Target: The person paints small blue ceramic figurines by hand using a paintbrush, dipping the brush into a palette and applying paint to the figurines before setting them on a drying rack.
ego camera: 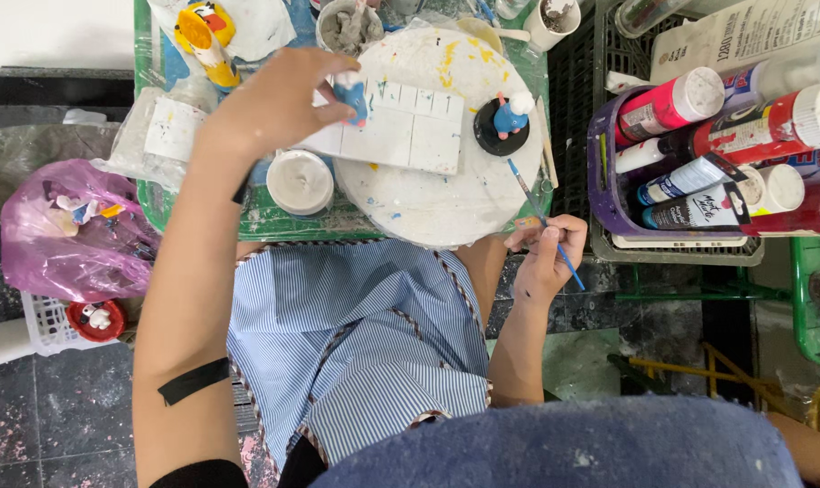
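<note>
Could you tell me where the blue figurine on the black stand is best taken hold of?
Grip the blue figurine around its body with fingers from above, one each side. It stands upright on the black stand, top free, and the right hand's brush lies below it.

Glossy blue figurine, paint-smeared white round board, striped cloth apron, crinkled pink plastic bag

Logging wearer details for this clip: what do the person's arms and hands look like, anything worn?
Both forearms are bare, no gloves or rings visible. The left arm carries a black strip and a black sleeve edge near the shoulder. The left hand and right hand look bare, with small dark smudges on the right.
</note>
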